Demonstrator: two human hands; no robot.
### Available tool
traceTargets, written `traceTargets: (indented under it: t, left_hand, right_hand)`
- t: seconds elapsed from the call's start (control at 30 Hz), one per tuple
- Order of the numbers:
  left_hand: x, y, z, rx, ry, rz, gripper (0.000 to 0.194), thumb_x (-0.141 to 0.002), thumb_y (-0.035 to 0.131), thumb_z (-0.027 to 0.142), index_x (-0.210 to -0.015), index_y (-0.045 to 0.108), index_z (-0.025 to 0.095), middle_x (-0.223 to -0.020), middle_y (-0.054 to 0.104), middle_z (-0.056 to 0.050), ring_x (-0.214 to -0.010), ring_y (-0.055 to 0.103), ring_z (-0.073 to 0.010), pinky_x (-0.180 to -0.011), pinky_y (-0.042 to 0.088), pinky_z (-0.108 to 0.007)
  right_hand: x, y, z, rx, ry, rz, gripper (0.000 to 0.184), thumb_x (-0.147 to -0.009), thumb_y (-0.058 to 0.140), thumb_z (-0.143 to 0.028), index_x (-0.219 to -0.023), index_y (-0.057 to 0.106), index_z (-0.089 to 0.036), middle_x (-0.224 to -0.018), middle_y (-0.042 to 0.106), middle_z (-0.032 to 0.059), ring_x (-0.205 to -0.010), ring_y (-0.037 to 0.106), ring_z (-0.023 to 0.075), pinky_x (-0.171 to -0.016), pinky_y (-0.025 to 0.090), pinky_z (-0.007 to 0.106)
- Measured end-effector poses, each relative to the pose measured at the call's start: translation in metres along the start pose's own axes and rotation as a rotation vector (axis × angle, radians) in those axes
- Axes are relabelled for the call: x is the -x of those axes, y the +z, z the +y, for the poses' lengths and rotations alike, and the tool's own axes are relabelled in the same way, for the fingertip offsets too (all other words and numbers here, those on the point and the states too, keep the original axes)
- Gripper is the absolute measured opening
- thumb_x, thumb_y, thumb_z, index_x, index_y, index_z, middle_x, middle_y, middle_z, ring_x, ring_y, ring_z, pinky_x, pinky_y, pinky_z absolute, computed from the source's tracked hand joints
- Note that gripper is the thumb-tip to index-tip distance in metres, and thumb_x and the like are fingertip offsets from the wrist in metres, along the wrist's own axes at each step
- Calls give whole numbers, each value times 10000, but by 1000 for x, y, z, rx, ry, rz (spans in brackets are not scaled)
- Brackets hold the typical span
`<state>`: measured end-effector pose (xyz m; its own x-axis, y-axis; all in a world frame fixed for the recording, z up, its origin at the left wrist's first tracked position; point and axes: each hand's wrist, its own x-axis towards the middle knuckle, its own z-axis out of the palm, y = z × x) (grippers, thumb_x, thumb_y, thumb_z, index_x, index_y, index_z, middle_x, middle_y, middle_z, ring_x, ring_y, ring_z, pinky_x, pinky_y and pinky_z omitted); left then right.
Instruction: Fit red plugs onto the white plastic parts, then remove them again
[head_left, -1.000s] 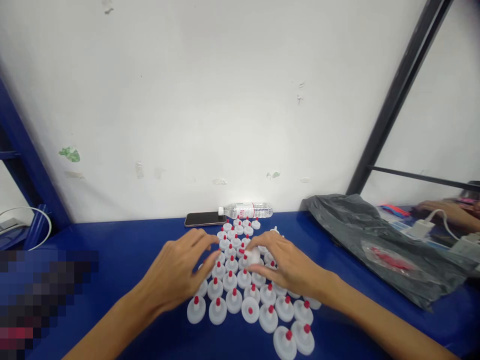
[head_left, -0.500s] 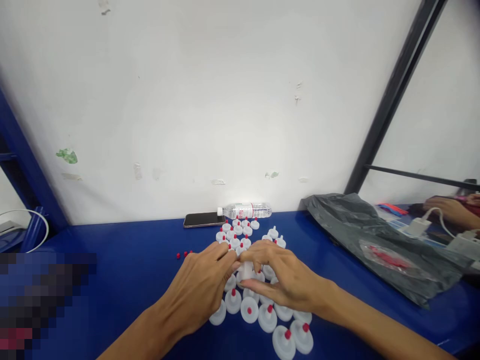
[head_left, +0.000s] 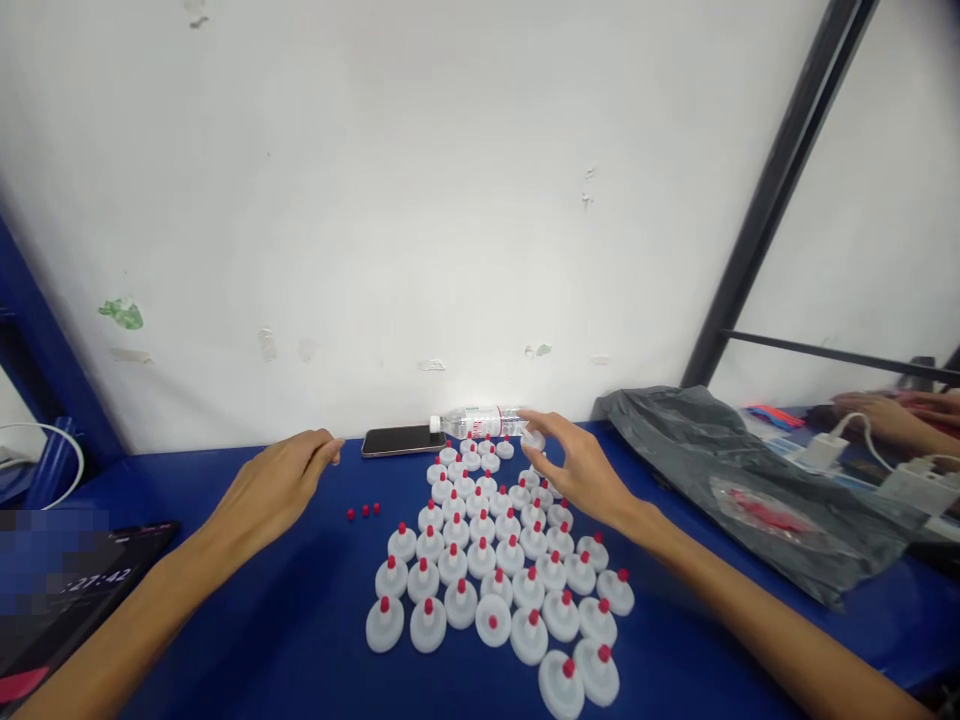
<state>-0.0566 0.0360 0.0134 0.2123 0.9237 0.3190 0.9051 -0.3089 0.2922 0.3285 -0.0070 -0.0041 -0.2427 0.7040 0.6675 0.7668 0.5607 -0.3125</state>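
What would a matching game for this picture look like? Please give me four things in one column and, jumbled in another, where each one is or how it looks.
Things:
1. Right hand
2. Bottle
3. Large bag
4. Loose red caps

Places and looks:
A. Dark grey, with a clear packet on top
B. Holding a white piece
C. Three in a short row on the blue table
D. Lying on its side by the wall

Right pairs: 1-B, 2-D, 3-A, 4-C
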Motion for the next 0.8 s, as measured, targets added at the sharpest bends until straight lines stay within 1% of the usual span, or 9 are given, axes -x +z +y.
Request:
traceTargets:
  t: [0.07,0.1,0.2,0.3,0.4,0.5,0.63,0.8]
  left_hand:
    - [-2,5,-4,10,61,-61,428,-977,332,519,-950,660,246,-1011,744,-52,-939,660,-258,-797,452,-340]
    - [-2,8,-5,13,83,-86,408,-966,362,512,-970,676,253,-1056,748,-52,-979,663,-262,-823,458,-341]
    - [-1,15,-8,3,104,-150,345,-925,434,474,-999,705,274,-1102,749,-39,-1030,665,-268,-841,471,-339]
    - [-1,15,-12,-24,81,-209,304,-885,480,438,-990,719,281,-1060,756,-36,-999,670,-268,-812,474,-334]
    - [-1,11,-13,-38,99,-246,264,-871,487,416,-893,713,283,-998,752,-29,-953,665,-256,-782,459,-320]
    - [-1,9,-13,-30,99,-273,236,-863,491,397,-853,697,282,-988,737,-16,-933,654,-245,-756,437,-311]
    - [-1,11,-13,-17,59,-321,196,-831,535,381,-820,700,277,-921,736,-8,-860,658,-232,-697,410,-298]
    - [-1,12,-14,1,53,-329,178,-820,555,380,-776,681,262,-876,731,-3,-830,657,-219,-673,395,-286]
  right_hand:
    - [0,5,3,-51,19,-58,242,-986,574,-322,-1198,681,-274,-1156,730,56,-1048,694,250,-915,558,402]
    - [1,7,3,-76,35,-84,207,-990,575,-343,-1125,716,-276,-1123,745,47,-1024,703,246,-896,563,395]
    - [3,12,5,-111,51,-101,187,-983,598,-377,-1026,753,-281,-1077,761,37,-1004,706,244,-891,559,397]
    - [4,15,8,-59,19,-66,164,-957,643,-378,-1007,774,-293,-1046,751,45,-984,694,246,-879,550,405]
    - [3,16,9,-6,30,-70,185,-968,631,-376,-1039,778,-289,-961,767,39,-879,703,234,-814,549,387]
    - [2,17,9,22,24,-102,201,-984,609,-354,-1064,777,-278,-972,791,29,-865,710,235,-811,538,378]
    - [2,18,10,42,-10,-168,188,-980,617,-334,-1029,791,-283,-1000,798,16,-858,706,240,-828,515,382]
    - [4,21,13,71,-28,-222,207,-997,587,-314,-1019,788,-268,-986,797,14,-888,700,244,-872,487,397]
